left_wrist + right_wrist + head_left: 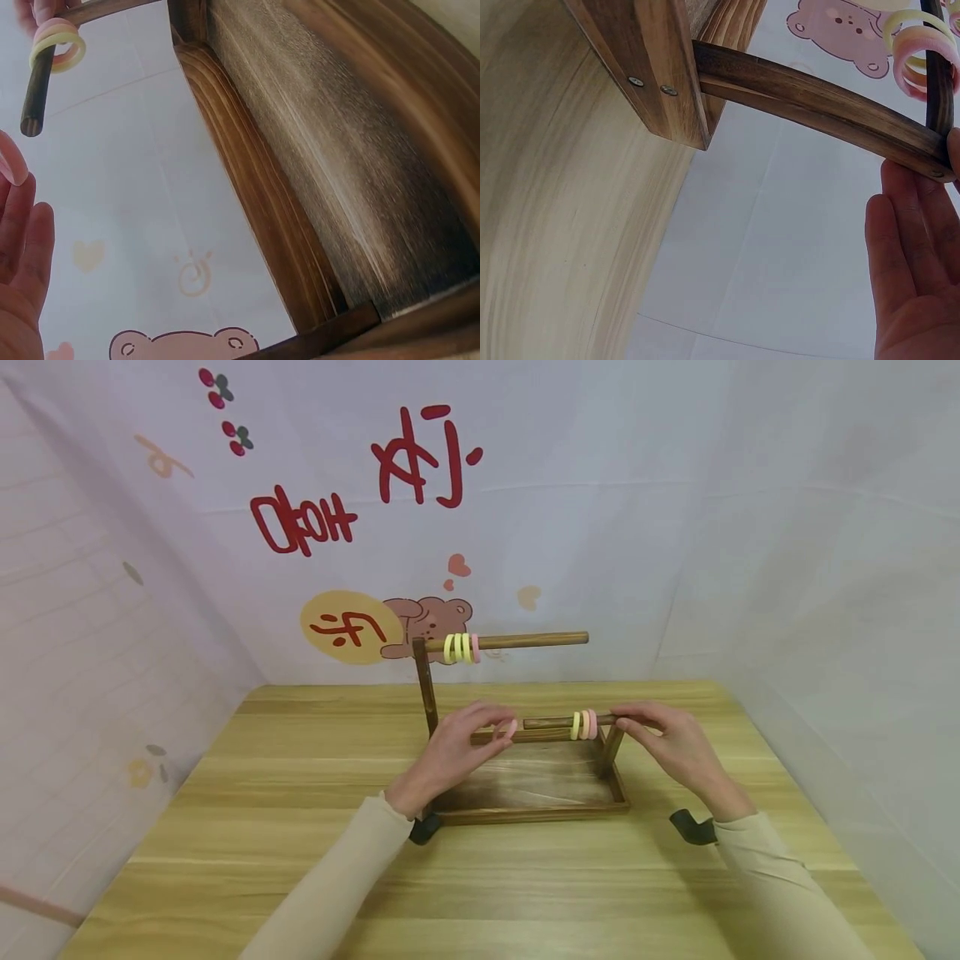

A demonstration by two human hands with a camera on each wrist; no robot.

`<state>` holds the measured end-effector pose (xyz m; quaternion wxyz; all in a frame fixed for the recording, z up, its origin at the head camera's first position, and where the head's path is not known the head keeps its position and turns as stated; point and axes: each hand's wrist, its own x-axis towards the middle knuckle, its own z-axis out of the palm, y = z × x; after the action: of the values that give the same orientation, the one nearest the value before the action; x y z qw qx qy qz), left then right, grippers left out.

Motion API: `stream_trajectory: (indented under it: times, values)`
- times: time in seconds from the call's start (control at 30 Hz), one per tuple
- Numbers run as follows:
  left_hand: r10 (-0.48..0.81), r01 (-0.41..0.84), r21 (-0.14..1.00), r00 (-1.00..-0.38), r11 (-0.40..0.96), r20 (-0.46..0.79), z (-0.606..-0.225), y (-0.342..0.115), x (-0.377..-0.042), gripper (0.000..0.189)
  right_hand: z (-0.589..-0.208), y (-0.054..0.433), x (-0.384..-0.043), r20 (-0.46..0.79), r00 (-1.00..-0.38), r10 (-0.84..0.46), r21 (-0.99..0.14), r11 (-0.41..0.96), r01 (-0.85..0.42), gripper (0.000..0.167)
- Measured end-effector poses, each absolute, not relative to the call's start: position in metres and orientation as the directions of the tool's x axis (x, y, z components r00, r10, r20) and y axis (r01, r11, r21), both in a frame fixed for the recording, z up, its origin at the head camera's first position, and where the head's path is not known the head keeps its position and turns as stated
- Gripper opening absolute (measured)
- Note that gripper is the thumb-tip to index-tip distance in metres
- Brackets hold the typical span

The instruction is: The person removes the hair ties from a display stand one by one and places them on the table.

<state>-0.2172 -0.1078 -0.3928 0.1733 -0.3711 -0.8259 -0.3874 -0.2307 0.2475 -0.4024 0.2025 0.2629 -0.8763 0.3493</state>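
A wooden rack has an upper rod, a lower rod and a tray base. My left hand pinches a pink hair tie just left of the lower rod's free end, apart from it. On that rod, near its right end, hang a yellow hair tie, a peach one and a pink one. My right hand holds the rod's right end between thumb and fingers, where it meets the short post. Several yellow hair ties and a pink one hang on the upper rod.
The rack stands on a wood-grain table, its tall post at the left. Behind the table hangs a white printed cloth, with more cloth at both sides. Black straps show below the wrists.
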Motion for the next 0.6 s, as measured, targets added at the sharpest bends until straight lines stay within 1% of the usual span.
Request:
stream_trajectory:
  times: [0.13,0.33,0.47,0.6]
  values:
    - [0.493,0.766,0.488,-0.643,0.418,0.587,-0.393,-0.112,-0.214,0.034,-0.403,0.247,-0.231,0.544,-0.774,-0.324,-0.497,0.618,-0.609,0.022]
    - [0.499,0.775,0.435,-0.629,0.458,0.596,-0.392,-0.121,-0.206,0.030,-0.404,0.248,-0.232,0.549,-0.771,-0.322,-0.490,0.624,-0.609,0.022]
    - [0.511,0.782,0.432,-0.622,0.450,0.593,-0.391,-0.127,-0.201,0.026,-0.403,0.248,-0.232,0.550,-0.771,-0.322,-0.490,0.622,-0.610,0.022]
    - [0.532,0.781,0.431,-0.623,0.451,0.573,-0.391,-0.133,-0.196,0.026,-0.403,0.248,-0.232,0.552,-0.768,-0.325,-0.490,0.619,-0.614,0.022]
